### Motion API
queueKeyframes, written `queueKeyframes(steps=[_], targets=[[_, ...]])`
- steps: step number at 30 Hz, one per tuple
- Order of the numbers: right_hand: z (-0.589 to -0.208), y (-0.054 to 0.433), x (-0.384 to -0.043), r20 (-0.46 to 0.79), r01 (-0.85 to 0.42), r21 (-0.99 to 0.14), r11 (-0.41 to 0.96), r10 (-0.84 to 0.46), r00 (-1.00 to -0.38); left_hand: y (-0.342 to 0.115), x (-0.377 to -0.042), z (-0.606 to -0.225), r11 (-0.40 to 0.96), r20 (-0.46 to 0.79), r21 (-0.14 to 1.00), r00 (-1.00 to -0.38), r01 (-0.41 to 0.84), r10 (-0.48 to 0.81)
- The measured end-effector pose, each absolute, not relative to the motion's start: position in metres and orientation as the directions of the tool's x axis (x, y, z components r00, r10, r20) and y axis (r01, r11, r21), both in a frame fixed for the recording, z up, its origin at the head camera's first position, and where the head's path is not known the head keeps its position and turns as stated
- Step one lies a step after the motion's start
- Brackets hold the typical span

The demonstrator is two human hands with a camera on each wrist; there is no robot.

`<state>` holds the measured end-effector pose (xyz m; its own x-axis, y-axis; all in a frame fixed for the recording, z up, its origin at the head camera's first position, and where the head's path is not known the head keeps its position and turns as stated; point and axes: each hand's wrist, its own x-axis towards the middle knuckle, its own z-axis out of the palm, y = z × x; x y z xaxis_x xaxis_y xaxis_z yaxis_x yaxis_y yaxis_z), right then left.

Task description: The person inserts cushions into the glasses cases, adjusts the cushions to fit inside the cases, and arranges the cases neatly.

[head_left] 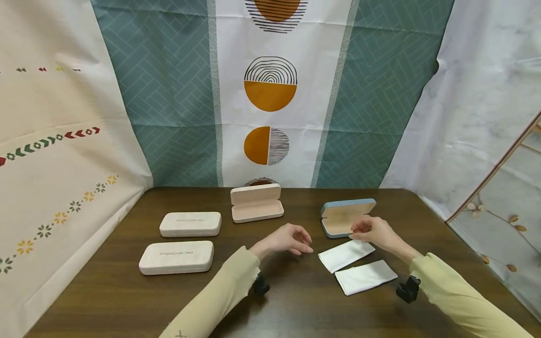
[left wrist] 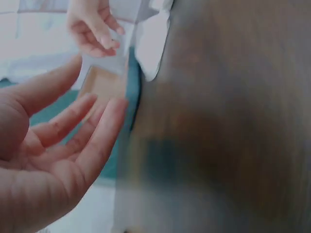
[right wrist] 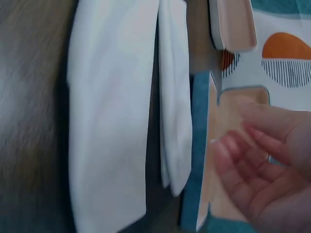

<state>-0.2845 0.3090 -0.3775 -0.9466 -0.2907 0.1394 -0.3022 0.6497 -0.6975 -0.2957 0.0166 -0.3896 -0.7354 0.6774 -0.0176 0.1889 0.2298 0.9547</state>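
Note:
My right hand (head_left: pixel 375 232) hovers by the front of a blue glasses case (head_left: pixel 348 203), fingers loosely bent and nothing between them. That case stands with its lid up, showing a beige lining (right wrist: pixel 232 194). Just in front of it lie two folded white cloths, the far cloth (head_left: pixel 345 255) and the near cloth (head_left: pixel 366 277), side by side. To the left of the cloths, my left hand (head_left: pixel 289 240) is held over the table, its fingers relaxed and apart. In the left wrist view its thumb and fingers (left wrist: pixel 97 145) hold nothing.
A white glasses case (head_left: pixel 257 211) with a pink lining stands with its lid raised at the back middle. Two closed white cases, a far one (head_left: pixel 190 225) and a near one (head_left: pixel 176 258), lie on the left of the dark wooden table (head_left: pixel 127 307). A patterned curtain (head_left: pixel 177 94) hangs behind.

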Motion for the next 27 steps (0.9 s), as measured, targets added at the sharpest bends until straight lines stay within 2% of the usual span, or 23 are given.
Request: queueKeyframes(steps=[6, 12, 21, 27], targets=[[-0.385, 0.325, -0.28, 0.06, -0.202, -0.667, 0.717, -0.219, -0.974, 0.047, -0.291, -0.402, 0.297, -0.049, 0.94, -0.799, 0.165, 0.6], [-0.393, 0.331, -0.281, 0.053, -0.16, -0.629, 0.761, -0.164, -0.985, 0.061, -0.292, -0.407, 0.373, -0.043, 0.907, -0.837, 0.196, 0.546], [-0.401, 0.33, -0.284, 0.047, -0.112, -0.626, 0.772, -0.106, -0.993, 0.07, -0.295, -0.41, 0.472, -0.071, 0.856, -0.859, 0.208, 0.507], [-0.404, 0.331, -0.285, 0.03, -0.084, -0.634, 0.769, -0.084, -0.996, 0.075, -0.294, -0.41, 0.547, -0.044, 0.792, -0.87, 0.269, 0.491]])
